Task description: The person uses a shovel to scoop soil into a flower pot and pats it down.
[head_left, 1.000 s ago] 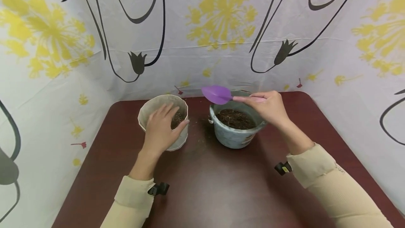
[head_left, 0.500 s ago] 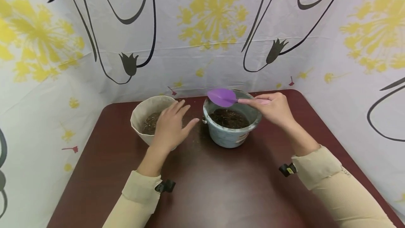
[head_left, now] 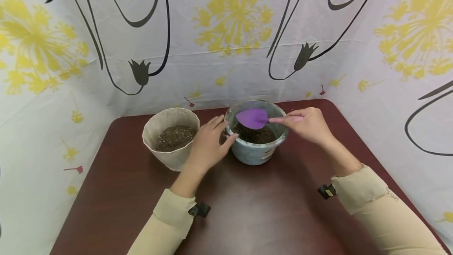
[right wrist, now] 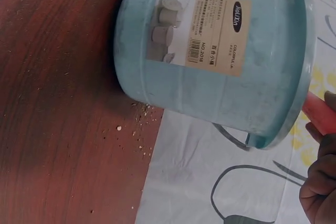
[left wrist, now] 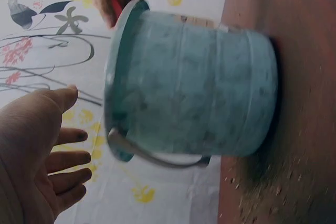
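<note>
partly behind trowel [head_left: 252,119], dark soil [head_left: 261,136]

Two sets of fingers [left wrist: 68,158], one trowel [head_left: 252,119], one pale pot [head_left: 174,158], one bucket [head_left: 252,154], one table [head_left: 262,211]

Soft light is filling the head view, and a pale shine is glowing on the dark red surface [head_left: 244,223]. A shadow is falling beside the right sleeve [head_left: 385,211]. Both wrist views are looking dimmer: the blue bucket [left wrist: 194,82] is blurring in one, while the label [right wrist: 215,30] is showing clearly in the other.
</note>
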`<state>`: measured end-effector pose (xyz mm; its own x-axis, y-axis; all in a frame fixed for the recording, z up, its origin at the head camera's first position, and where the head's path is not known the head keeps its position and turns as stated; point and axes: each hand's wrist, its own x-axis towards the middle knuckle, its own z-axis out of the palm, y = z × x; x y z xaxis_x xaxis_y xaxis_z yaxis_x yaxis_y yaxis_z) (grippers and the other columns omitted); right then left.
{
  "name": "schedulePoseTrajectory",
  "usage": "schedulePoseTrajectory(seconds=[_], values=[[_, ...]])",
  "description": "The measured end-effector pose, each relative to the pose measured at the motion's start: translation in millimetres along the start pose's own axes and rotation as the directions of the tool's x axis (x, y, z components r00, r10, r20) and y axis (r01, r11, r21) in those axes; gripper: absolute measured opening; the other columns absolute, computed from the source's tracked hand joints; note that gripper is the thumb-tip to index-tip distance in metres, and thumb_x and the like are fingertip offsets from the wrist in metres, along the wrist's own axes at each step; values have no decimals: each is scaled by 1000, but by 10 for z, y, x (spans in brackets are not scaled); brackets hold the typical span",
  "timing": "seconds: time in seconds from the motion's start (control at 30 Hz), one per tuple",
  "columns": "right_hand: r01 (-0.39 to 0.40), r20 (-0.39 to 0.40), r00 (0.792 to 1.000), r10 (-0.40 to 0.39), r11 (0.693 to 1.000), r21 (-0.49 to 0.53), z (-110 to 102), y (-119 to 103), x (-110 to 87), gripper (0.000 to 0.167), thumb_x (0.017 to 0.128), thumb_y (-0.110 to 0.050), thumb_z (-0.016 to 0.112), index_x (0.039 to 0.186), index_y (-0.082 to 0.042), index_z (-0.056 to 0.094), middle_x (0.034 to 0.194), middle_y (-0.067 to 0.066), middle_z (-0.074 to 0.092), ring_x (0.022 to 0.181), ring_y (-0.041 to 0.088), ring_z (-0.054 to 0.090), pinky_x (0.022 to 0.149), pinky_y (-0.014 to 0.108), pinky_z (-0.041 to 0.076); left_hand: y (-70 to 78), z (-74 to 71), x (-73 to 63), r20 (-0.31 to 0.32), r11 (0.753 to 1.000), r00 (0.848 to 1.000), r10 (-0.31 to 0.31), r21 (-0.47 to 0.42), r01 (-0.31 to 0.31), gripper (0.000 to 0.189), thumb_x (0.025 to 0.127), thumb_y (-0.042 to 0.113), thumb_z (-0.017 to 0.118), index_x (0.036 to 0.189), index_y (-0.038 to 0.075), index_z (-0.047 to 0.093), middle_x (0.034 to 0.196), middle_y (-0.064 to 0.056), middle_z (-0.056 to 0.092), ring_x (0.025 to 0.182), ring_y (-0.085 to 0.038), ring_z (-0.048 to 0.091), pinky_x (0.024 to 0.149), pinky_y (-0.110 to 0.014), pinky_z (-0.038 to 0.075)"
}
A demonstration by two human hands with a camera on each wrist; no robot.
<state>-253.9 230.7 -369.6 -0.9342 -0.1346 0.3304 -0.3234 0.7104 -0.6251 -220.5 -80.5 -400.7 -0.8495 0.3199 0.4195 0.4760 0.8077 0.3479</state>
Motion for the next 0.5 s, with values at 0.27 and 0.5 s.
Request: schedulePoseTrajectory(seconds=[0.27, 0.5], values=[[189, 138, 974, -177, 979, -80, 95, -38, 23, 9, 87, -30, 81, 82, -25, 84, 52, -18, 58, 49, 2, 39, 44, 23, 34, 78, 158, 6, 4, 996, 997, -75, -55, 75, 59, 97, 51, 64, 134, 5, 66, 147, -10, 55, 129, -32, 57, 106, -48, 47], [254, 248, 947, -202, 947, -198, 173, -205, 127, 16, 88, -34, 79, 79, -22, 83, 50, -15, 56, 47, 7, 43, 44, 27, 36, 71, 185, -4, 12, 986, 995, -100, -130, 101, 59, 97, 50, 64, 138, 8, 64, 150, -8, 52, 131, -31, 56, 108, -44, 46]])
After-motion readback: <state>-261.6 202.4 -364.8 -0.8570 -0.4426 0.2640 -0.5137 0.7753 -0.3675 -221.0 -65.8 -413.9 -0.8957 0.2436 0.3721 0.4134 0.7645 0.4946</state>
